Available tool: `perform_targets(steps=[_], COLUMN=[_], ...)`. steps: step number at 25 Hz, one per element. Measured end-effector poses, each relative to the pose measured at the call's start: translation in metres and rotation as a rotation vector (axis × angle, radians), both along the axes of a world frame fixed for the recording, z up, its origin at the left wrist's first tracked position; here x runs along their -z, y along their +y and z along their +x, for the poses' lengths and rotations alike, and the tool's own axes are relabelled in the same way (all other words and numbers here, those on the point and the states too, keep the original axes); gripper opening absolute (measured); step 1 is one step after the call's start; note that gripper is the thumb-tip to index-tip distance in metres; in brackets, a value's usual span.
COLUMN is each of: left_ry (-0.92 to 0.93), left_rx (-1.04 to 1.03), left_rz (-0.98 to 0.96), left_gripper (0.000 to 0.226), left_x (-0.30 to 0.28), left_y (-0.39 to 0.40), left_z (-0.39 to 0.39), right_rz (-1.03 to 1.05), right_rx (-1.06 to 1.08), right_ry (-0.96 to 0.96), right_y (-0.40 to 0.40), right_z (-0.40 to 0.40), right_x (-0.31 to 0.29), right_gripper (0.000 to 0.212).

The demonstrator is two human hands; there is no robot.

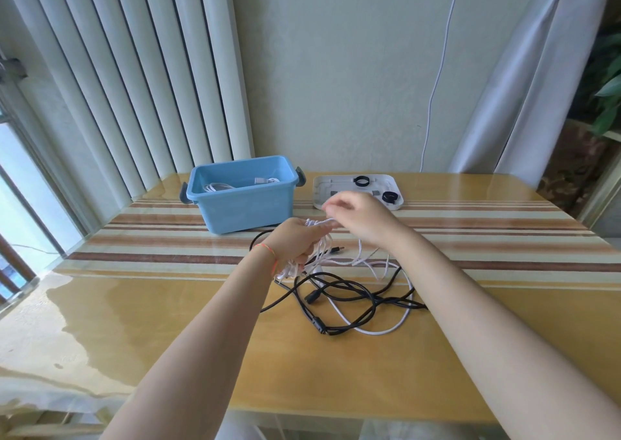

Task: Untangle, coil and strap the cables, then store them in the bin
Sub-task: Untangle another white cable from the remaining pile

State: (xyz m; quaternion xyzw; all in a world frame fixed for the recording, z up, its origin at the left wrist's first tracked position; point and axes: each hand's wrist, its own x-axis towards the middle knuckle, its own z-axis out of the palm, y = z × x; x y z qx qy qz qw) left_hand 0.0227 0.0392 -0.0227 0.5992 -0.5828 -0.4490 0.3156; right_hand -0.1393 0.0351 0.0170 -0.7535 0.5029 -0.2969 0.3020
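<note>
While the left hand (297,241) is gripping a half-made coil of white cable (316,255) above the middle of the worktop (201,339), the right hand (356,213) is hovering just past it toward the far edge, fingers curled; it looks to be pinching the strand at the top of the coil, but motion blur is hiding the contact, so I cannot tell for sure.

Key relation: the free tail of the white cable is running from the coil down toward the near edge and to the right, looping under and through the black cables (342,298), which are lying loose on the worktop just nearside of both hands. The coil's loops are hanging roughly vertical from the left hand.

My read: the next wrap is needing slack pulled from the near-right. The right hand is the nearer one to that tail; the left is acting as the anchor. Risk: the tail is likely dragging the black tangle along.

The blue bin (243,194) is sitting toward the far-left corner, already holding a pale coiled cable. The straps (389,197) are lying on a white lid (322,191) at the far edge, right behind the right hand.
</note>
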Motion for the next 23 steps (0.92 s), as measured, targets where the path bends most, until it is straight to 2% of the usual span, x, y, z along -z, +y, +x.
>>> perform_targets(steps=[3,5,7,8,9,10,12,14,16,17,19,21,23], left_ry=[0.033,-0.082,-0.199,-0.149,0.01,0.258,0.784,1.206,1.575,1.668,1.64,1.574,1.561], left_rx=[-0.04,-0.039,0.076,0.196,0.323,0.411,0.412,0.243,-0.035,-0.197,-0.477,-0.602,-0.661], left_rz=[0.002,-0.005,0.031,0.063,0.095,0.126,0.188,0.211,0.195,0.153,0.028,-0.058,-0.081], left_gripper=[0.031,0.03,0.037,0.043,0.048,0.051,0.051,0.052,0.058,0.061,0.063,0.057,0.048], left_x=[0.001,0.004,0.001,-0.002,-0.004,-0.006,-0.006,0.0,0.003,0.003,0.0,-0.005,-0.009], left_y=[-0.004,-0.004,0.002,0.006,0.009,0.011,0.012,0.009,0.002,-0.002,-0.01,-0.013,-0.014], left_z=[0.002,0.008,0.013,0.013,0.013,0.012,0.014,0.022,0.037,0.046,0.055,0.051,0.041], right_rz=[0.113,0.196,0.137,0.067,0.014,-0.001,0.092,0.205,0.254,0.269,0.284,0.222,0.192], right_rx=[-0.009,-0.009,0.034,0.084,0.123,0.133,0.075,0.006,-0.04,-0.042,-0.01,0.023,0.038], right_ry=[0.066,0.073,0.066,0.012,-0.061,-0.131,-0.204,-0.107,0.103,0.172,0.154,-0.033,-0.21], right_y=[0.002,0.001,-0.003,-0.004,-0.006,-0.007,-0.007,-0.01,-0.012,-0.013,-0.014,-0.012,-0.01], right_z=[0.001,-0.006,-0.012,-0.013,-0.013,-0.014,-0.017,-0.027,-0.042,-0.049,-0.054,-0.047,-0.035], right_x=[0.004,0.002,0.001,0.001,0.002,0.003,0.009,0.017,0.022,0.027,0.033,0.035,0.033], right_gripper=[0.014,0.015,0.025,0.031,0.035,0.04,0.043,0.037,0.024,0.021,0.014,0.012,0.02])
